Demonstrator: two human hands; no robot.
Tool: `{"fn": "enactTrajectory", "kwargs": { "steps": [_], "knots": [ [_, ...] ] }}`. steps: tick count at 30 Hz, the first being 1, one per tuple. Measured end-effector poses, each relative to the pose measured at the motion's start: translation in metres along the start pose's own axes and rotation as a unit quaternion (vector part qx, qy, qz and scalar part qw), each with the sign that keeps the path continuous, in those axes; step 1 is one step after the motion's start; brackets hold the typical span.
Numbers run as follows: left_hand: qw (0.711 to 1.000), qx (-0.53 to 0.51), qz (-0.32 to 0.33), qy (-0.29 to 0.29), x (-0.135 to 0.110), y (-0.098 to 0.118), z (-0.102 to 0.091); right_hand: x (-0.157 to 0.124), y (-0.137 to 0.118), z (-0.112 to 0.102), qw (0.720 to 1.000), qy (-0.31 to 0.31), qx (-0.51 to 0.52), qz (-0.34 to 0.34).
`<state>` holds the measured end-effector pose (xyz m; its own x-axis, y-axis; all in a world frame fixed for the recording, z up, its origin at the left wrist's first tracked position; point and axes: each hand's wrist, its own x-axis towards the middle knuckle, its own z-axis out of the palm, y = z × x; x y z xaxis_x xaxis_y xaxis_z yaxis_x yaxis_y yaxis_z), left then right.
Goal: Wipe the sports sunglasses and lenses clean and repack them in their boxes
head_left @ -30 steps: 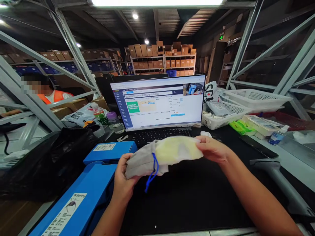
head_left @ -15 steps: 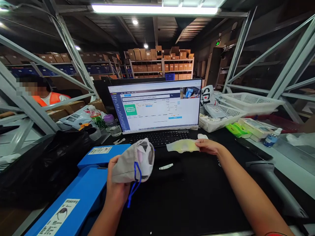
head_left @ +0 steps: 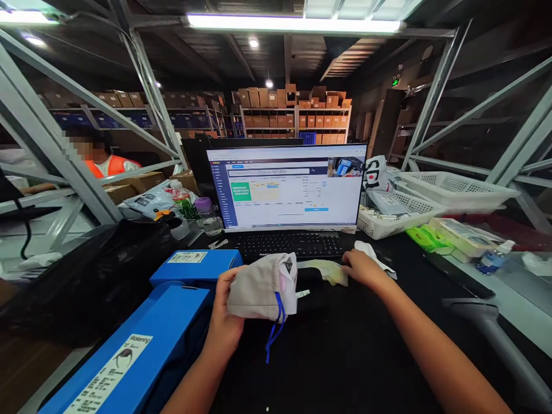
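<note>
My left hand grips a grey cloth drawstring pouch from below and the side. A blue cord dangles from the pouch, and a bit of pink shows at its mouth. My right hand lies on a pale yellow translucent sheet, its fingers pressing the sheet against the black desk mat. A white cloth scrap lies just beyond my right hand. A small black item with a white label sits between the pouch and the sheet.
A keyboard and monitor stand ahead. Blue flat boxes lie at left, beside a black plastic bag. White baskets and a handheld scanner are at right. A co-worker in an orange vest sits behind the racking.
The pouch has moved right and closer to the keyboard, and the yellow sheet now lies bunched under my right hand. My head view has shifted slightly.
</note>
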<state>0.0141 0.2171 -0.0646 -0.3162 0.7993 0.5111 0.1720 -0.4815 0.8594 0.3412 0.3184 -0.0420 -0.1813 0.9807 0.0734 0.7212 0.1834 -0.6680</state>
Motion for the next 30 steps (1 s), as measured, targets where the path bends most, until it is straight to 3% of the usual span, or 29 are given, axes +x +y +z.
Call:
{"fn": "enactTrajectory", "kwargs": {
  "steps": [4,7,10,15,19,23,26,28,30],
  "knots": [
    [0.999,-0.030,-0.034,-0.008,-0.002,0.010,0.000,-0.042,-0.054,-0.009,0.985,0.066,0.069,-0.144],
    [0.998,0.009,-0.012,-0.057,-0.001,0.011,-0.004,-0.077,-0.089,0.001,0.944,0.095,0.136,-0.284],
    [0.995,0.024,0.036,-0.090,0.000,0.008,-0.006,-0.095,-0.105,0.017,0.929,0.096,0.121,-0.337],
    [0.986,0.012,0.119,-0.120,-0.003,0.003,-0.001,-0.091,-0.105,0.027,0.937,0.099,0.121,-0.314],
    [0.982,0.028,0.126,-0.138,-0.003,0.003,0.001,-0.087,-0.104,0.028,0.945,0.044,0.148,-0.288],
    [0.978,0.039,0.122,-0.167,-0.006,0.008,-0.002,-0.085,-0.103,0.034,0.946,0.075,0.147,-0.279],
    [0.980,-0.041,0.046,-0.187,-0.009,0.013,-0.004,-0.083,-0.099,0.031,0.939,0.134,0.170,-0.268],
    [0.972,-0.156,-0.064,-0.161,-0.009,0.018,-0.004,-0.081,-0.098,0.025,0.931,0.169,0.219,-0.239],
    [0.945,-0.253,-0.167,-0.122,-0.007,0.021,-0.003,-0.080,-0.097,0.021,0.920,0.186,0.275,-0.207]
  ]
}}
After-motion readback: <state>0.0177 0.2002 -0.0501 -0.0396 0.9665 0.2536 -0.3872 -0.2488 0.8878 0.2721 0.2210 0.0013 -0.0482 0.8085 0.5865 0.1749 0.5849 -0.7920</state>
